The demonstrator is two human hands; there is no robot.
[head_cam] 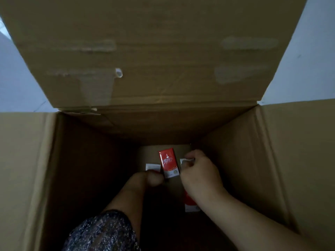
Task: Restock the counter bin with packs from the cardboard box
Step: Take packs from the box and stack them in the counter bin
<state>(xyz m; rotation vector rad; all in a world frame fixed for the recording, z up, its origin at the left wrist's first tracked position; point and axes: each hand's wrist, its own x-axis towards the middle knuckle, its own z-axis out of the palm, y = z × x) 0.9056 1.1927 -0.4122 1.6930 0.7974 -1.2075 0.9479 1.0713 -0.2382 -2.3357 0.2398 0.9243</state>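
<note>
— Pale floor [18, 78] shows at both far corners of the cardboard box [253, 160]; its far flap stands up and the side flaps are turned out. Room inside?
— Little. Dark walls close round both hands at the box bottom.
— Packs?
— A red pack [168, 163] sits between the hands, near the far wall. A spare pack [191, 204] lies under the right wrist.
— Hands?
— The left hand [154, 178] is curled round a white-ended pack [152, 167]. The right hand [199, 175] pinches the right-side pack [184, 161] by its end.

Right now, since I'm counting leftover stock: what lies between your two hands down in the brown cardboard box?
In the head view, a red-and-white rectangular pack lies in the brown cardboard box, between the left hand and the right hand.
</note>
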